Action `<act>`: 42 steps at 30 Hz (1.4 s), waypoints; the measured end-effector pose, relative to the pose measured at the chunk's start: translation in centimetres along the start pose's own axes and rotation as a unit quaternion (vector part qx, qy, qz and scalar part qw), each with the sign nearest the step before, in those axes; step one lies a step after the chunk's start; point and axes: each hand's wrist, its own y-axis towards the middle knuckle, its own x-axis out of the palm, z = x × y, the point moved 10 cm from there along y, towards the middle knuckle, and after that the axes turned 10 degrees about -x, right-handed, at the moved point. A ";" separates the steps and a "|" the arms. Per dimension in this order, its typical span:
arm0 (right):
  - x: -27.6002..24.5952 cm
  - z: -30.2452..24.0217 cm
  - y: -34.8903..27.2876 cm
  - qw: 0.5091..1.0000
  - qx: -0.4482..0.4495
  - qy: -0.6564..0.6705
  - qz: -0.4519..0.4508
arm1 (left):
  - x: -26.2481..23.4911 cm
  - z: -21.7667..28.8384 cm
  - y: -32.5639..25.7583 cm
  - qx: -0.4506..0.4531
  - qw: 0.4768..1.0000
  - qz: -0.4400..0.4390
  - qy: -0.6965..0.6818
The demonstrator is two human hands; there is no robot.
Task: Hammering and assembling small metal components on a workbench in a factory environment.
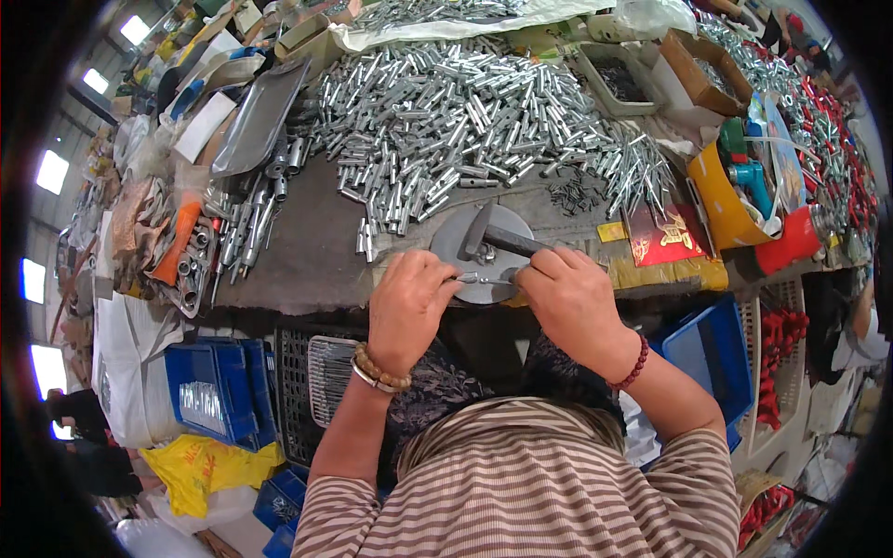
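My left hand (409,302) pinches a small silvery metal sleeve (469,277) over the near part of a round grey metal plate (448,228). From the right, my right hand (572,302) pinches the thin metal rod (499,282) that meets the sleeve; its far end is hidden by my fingers. A hammer (510,243) lies on the plate, its head at the middle and its handle running toward my right fingers. Whether those fingers touch the handle, I cannot tell. Small metal bits sit beside the hammer head.
Behind the plate spreads a large heap of metal sleeves (446,121). Thin rods (642,172) and small dark pins (575,192) lie to its right. A yellow container (721,195) stands at right. Blue bins (209,391) are below the bench at left.
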 end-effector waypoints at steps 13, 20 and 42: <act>0.3 0.4 0.3 0.999 -0.026 0.024 0.034 | 0.5 -0.7 -0.1 -0.019 0.999 -0.015 -0.045; 0.8 0.3 0.8 0.998 -0.045 0.020 0.029 | 0.8 -1.7 -0.3 -0.065 0.990 -0.032 -0.117; -0.9 8.8 1.5 0.990 0.133 0.033 0.018 | 0.5 -1.6 -0.9 -0.026 0.996 0.002 -0.088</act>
